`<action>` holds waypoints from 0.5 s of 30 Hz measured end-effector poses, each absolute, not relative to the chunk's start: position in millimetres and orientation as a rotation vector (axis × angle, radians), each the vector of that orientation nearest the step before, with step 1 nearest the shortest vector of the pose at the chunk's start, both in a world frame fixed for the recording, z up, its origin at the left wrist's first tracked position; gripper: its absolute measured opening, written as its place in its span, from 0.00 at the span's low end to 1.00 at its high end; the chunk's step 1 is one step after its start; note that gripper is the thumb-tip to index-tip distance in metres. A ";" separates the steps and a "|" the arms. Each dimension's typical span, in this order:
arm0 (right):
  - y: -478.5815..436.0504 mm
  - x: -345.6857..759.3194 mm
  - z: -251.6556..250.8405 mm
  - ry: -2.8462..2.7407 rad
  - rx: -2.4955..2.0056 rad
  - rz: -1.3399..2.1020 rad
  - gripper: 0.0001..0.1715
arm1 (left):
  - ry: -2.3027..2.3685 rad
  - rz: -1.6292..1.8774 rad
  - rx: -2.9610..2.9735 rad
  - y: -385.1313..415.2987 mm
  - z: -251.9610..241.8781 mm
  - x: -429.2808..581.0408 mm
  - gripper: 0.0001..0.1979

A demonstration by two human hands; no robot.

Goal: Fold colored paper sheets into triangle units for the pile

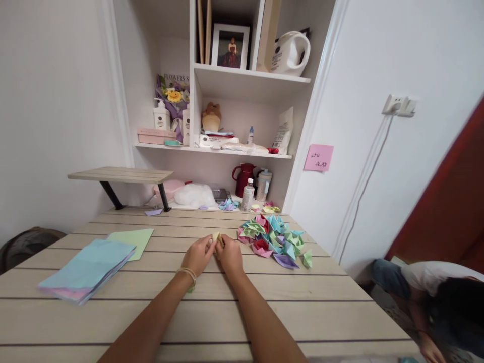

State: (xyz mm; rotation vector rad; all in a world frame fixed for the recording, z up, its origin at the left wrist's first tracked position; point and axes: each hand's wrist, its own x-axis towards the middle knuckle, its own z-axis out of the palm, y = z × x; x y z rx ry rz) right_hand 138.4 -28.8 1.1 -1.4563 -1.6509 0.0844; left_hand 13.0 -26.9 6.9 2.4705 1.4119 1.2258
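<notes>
Two hands, left hand (197,256) and right hand (231,256), pinch a small yellow paper (216,236) in their fingertips, over the bench (291,295) about midway between its left and right edges. Fingers hide most of the folds, so I cannot tell how squarely the layers meet. For a crisp crease, one hand should probably hold steady while the other's thumb presses outward, gently, since paper may tear. Folded pieces (273,236) lie toward the far right corner, flat sheets (91,263) toward the left edge.

Bare forearms (157,315), thin, pale yellowish bracelet (189,272) looped around left wrist (191,264)
</notes>
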 end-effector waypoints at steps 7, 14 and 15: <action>-32.9 137.2 4.3 -1.722 -1.484 0.079 0.11 | 1.401 1.275 2.466 -24.4 7.4 11.6 0.12; -34.7 135.2 6.7 -1.746 -1.403 0.142 0.11 | 1.469 1.141 2.345 -23.6 3.8 12.3 0.11; -34.6 135.2 6.9 -1.751 -1.396 0.155 0.11 | 1.481 1.145 2.318 -23.1 3.1 12.2 0.11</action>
